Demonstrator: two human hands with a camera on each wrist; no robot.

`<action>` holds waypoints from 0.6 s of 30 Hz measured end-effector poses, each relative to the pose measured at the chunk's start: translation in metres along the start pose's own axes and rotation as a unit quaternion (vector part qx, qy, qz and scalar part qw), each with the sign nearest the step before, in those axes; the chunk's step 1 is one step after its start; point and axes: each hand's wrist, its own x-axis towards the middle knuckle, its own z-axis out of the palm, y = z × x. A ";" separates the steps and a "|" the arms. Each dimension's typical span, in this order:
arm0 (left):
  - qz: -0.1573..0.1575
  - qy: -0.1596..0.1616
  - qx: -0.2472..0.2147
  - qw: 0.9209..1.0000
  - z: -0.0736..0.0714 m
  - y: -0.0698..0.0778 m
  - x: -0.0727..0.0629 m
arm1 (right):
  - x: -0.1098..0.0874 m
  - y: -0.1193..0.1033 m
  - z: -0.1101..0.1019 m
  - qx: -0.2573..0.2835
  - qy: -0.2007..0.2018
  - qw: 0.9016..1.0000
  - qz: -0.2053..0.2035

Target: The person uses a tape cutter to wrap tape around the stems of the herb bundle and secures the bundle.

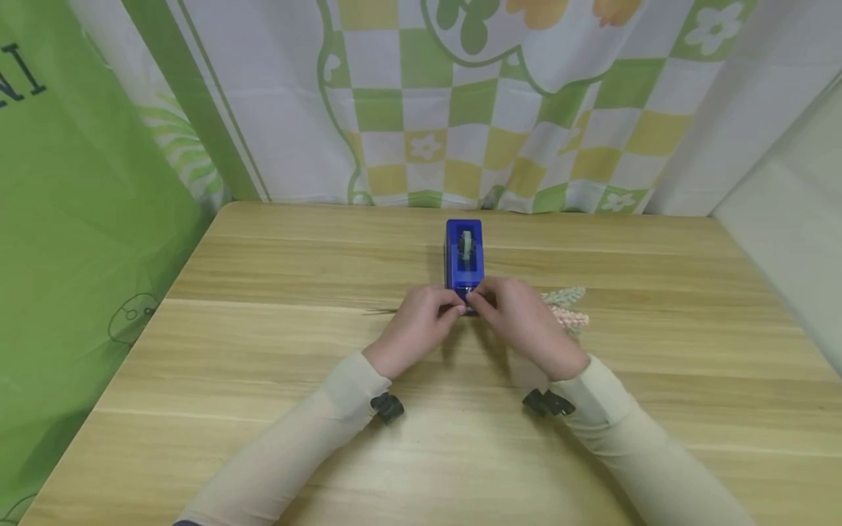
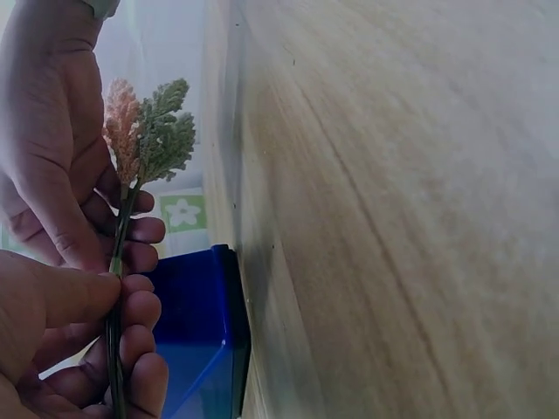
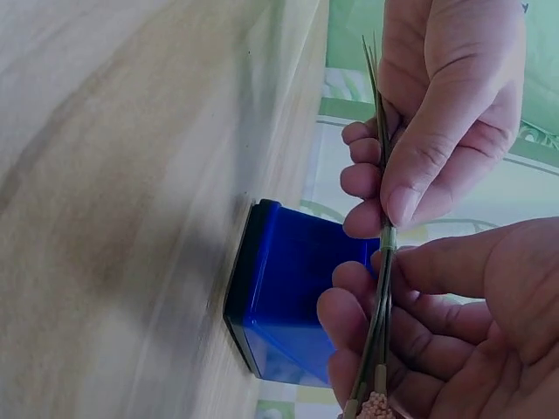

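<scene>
A small bunch of artificial flowers (image 2: 166, 131), one pink head and green ones on thin dark stems (image 3: 381, 301), lies across both hands. My left hand (image 1: 421, 321) pinches the stems between thumb and curled fingers on the bare-end side. Close beside it, my right hand (image 1: 522, 321) holds the stems nearer the flower heads, thumb against fingers. A pale, shiny band (image 3: 389, 237) wraps the stems between the two thumbs. Just beyond the fingers stands a blue tape dispenser (image 1: 468, 279) with a tape roll (image 1: 467, 245) in it; the hands partly cover its near end.
Everything is over a light wooden table (image 1: 263, 351). A patterned curtain (image 1: 421, 109) hangs along the table's far edge, and green cloth (image 1: 85, 219) hangs at the left. Dark wrist mounts (image 1: 387, 407) sit on the cream sleeves.
</scene>
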 end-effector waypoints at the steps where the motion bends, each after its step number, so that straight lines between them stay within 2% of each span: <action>1: -0.003 -0.001 0.000 1.000 0.000 0.000 0.000 | 0.000 0.000 0.000 0.002 -0.001 1.000 0.000; 7: -0.007 0.010 -0.014 1.000 0.000 0.000 0.001 | 0.000 0.001 0.000 0.012 -0.004 1.000 -0.005; 15: -0.015 0.071 -0.042 0.996 -0.003 0.001 0.007 | 0.000 0.002 0.000 0.020 -0.006 1.000 -0.017; 18: -0.027 0.078 -0.046 0.996 -0.004 0.002 0.013 | 0.000 0.002 -0.001 0.017 -0.006 1.000 -0.018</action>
